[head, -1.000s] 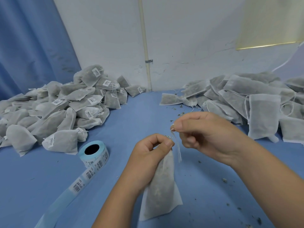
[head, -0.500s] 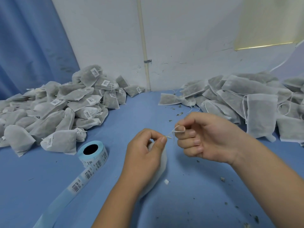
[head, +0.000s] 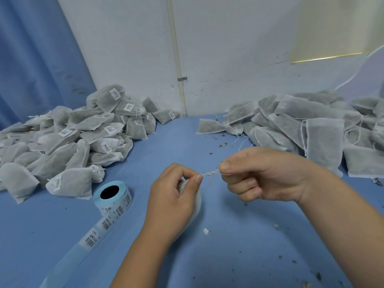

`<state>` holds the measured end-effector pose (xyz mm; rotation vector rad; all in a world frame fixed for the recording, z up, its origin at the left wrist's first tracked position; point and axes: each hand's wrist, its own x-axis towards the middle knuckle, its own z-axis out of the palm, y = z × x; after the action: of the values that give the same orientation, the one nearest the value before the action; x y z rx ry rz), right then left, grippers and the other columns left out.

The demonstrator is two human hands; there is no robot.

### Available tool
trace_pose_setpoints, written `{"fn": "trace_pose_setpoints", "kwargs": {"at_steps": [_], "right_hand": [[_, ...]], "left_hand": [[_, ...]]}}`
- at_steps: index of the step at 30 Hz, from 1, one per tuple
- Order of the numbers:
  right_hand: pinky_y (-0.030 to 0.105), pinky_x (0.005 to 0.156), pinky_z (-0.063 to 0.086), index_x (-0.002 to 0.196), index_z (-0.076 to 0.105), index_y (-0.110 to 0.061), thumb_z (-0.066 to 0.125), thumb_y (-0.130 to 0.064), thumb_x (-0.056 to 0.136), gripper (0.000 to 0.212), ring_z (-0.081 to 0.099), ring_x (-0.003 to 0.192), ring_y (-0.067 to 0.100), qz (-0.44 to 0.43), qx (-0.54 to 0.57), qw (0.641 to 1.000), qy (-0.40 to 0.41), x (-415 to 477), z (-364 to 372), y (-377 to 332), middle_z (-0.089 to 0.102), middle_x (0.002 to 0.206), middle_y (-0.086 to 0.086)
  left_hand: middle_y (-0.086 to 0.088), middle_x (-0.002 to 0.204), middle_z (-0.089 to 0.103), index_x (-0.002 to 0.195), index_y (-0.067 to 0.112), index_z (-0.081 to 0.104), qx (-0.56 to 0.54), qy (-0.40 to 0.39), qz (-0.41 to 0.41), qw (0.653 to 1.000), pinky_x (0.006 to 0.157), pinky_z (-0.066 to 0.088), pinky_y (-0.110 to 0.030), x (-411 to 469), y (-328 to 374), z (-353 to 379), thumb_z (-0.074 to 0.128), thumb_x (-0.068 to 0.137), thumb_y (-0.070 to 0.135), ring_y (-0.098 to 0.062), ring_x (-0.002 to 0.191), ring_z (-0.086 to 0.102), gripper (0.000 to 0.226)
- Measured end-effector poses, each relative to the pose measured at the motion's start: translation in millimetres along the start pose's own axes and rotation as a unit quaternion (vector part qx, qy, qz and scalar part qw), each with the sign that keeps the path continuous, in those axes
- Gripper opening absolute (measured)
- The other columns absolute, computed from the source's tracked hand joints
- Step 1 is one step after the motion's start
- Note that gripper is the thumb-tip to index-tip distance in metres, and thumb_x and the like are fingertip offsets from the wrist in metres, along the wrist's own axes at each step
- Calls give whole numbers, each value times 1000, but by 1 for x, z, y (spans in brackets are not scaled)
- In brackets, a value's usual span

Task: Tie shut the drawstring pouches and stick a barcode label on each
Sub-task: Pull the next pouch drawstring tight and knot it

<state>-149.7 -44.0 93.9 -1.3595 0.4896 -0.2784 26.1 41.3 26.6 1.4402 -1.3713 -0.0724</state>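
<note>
My left hand (head: pixel 172 196) grips the neck of a white fabric pouch (head: pixel 196 206), which is mostly hidden behind the hand. My right hand (head: pixel 264 173) pinches the pouch's white drawstring (head: pixel 211 173), stretched taut between the two hands just above the blue table. A roll of barcode labels (head: pixel 113 196) on light blue backing lies to the left of my left hand, its strip trailing toward the near edge.
A heap of tied, labelled pouches (head: pixel 68 140) fills the left of the blue table (head: pixel 239 256). A heap of pouches with loose strings and no labels (head: pixel 307 129) fills the right. Dried herb crumbs are scattered at the right. A white wall with a pipe (head: pixel 176 59) stands behind.
The pouch has turned from hanging below my left hand to lying behind it. My right hand has drawn the string out sideways to the right, pulling it taut.
</note>
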Motion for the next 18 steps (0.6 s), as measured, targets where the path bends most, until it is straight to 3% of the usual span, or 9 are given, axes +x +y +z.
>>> {"fn": "trace_pose_setpoints", "kwargs": {"at_steps": [5, 10, 12, 14, 18], "right_hand": [[19, 43, 22, 65, 42, -20, 75, -7, 65, 36, 29, 47, 8, -76, 55, 991, 95, 3, -5, -1, 30, 56, -6], [20, 43, 29, 60, 52, -19, 74, -15, 60, 22, 41, 47, 9, -139, 86, 967, 196, 3, -15, -4, 45, 56, -4], [20, 43, 32, 63, 52, -19, 75, -13, 64, 24, 44, 48, 10, -138, 60, 964, 221, 3, -18, -2, 47, 59, -3], [20, 43, 34, 64, 53, -19, 74, -11, 72, 24, 46, 50, 10, -136, 44, 960, 239, 4, -20, 0, 48, 61, -2], [21, 45, 37, 63, 56, -19, 75, -13, 75, 23, 48, 53, 12, -156, 44, 946, 280, 4, -22, -2, 51, 59, -2]], "left_hand": [[26, 71, 63, 77, 36, 68, -90, -91, -97, 987, 61, 39, -6, -6, 4, 6, 63, 79, 41, 7, 65, 55, 7], [22, 75, 64, 88, 38, 70, -150, -241, -155, 946, 65, 46, -16, -9, 4, 6, 59, 75, 60, 1, 69, 59, 28], [20, 77, 65, 92, 34, 70, -158, -264, -168, 936, 67, 48, -21, -9, 4, 7, 63, 78, 52, -2, 70, 61, 24], [20, 84, 68, 97, 34, 69, -156, -277, -165, 934, 67, 46, -13, -9, 4, 6, 65, 79, 45, 2, 75, 62, 21], [20, 90, 71, 99, 41, 69, -184, -288, -171, 924, 67, 45, -8, -10, 5, 5, 63, 74, 53, 5, 82, 64, 28]]}}
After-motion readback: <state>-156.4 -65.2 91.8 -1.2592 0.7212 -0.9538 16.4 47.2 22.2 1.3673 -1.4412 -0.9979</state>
